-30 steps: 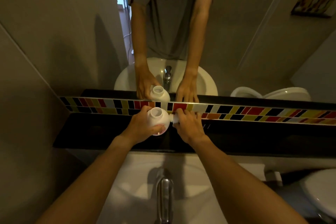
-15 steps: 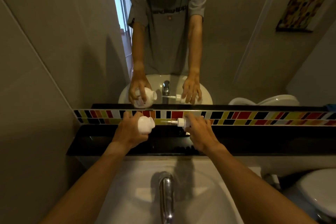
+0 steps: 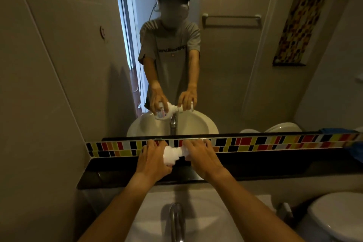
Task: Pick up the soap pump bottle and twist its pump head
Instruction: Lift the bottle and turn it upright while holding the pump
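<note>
Nearest the camera, a chrome curved tap (image 3: 177, 222) rises over a white ceramic washbasin (image 3: 198, 220), and two bare forearms reach forward over the basin. At the lower right, a white toilet lid (image 3: 337, 216) sits beside the basin.

Beyond the basin runs a glossy black stone bench (image 3: 275, 167), a narrow ledge below the mirror. Above this bench the two hands hold a small white plastic soap pump bottle (image 3: 170, 155), which lies on its side in the air, clear of the ledge. The left hand (image 3: 153, 161) wraps around the rounded body of the bottle, with fingers curled tight over it. The right hand (image 3: 200, 158) closes over the white pump head (image 3: 184, 151) at the bottle's neck, so most of the pump is hidden under the fingers. The two hands are just beside each other, with only the bottle's shoulder and neck showing between them.

Behind the hands, a band of multicoloured mosaic tiles (image 3: 255, 142) in black, red, yellow and white lines the wall. Above it a large wall mirror (image 3: 235, 65) reflects a person in a grey short-sleeved shirt holding the same bottle over the reflected basin, where a coloured label shows on its body. The mirror also shows a metal towel rail (image 3: 231, 18) and a colourful framed picture (image 3: 298, 25).
</note>
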Demonstrator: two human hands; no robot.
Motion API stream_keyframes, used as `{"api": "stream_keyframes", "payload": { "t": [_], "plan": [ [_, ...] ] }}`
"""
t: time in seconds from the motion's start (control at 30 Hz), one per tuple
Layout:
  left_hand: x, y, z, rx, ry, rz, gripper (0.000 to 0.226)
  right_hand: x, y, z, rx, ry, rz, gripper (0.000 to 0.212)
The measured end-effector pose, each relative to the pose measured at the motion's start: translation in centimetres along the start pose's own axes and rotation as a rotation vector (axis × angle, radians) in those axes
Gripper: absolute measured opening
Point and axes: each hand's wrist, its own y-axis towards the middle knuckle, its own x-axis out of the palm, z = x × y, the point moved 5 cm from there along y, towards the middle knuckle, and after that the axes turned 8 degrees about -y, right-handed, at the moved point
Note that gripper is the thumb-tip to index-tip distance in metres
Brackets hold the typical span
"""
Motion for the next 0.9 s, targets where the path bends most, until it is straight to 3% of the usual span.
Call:
{"api": "stream_keyframes", "payload": {
  "t": [0.23,0.37,0.43,0.5,0.53,0.6,0.7,0.8,0.9],
  "plan": [
    [-0.3,-0.1,1.1,0.045,-0.074,0.005,0.071,-1.7,0.0,-2.3,-0.072,-0.102,-0.05,0.056],
    [-0.2,-0.1,0.4,0.022,-0.327,0.018,0.07,-3.2,-0.2,-3.1,-0.151,-0.141,0.141,0.059],
    [-0.6,-0.2,0.4,-0.011,-0.5,0.036,0.064,-4.5,-0.5,-2.7,-0.032,0.1,0.335,0.051],
    [-1.0,-0.4,0.6,-0.075,-0.658,0.043,0.058,-5.7,-1.2,-1.1,0.311,0.494,0.461,0.043],
    [-1.1,-0.4,0.7,-0.115,-0.732,0.032,0.057,-5.7,-1.4,-0.3,0.494,0.698,0.446,0.044],
    [-1.2,-0.3,0.8,-0.164,-0.85,-0.014,0.053,-4.6,-0.8,0.3,0.691,1.046,0.229,0.046],
    [-1.0,-0.3,1.5,-0.134,-0.864,-0.136,0.047,-3.3,0.6,-0.6,0.644,1.332,-0.067,0.033],
    [-0.7,-0.6,2.2,-0.09,-0.821,-0.153,0.049,-3.1,1.3,-0.9,0.657,1.389,-0.025,0.018],
    [-1.2,-1.1,2.7,-0.054,-0.748,-0.045,0.059,-3.1,1.6,-1.1,0.744,1.337,0.078,0.027]
  ]
}}
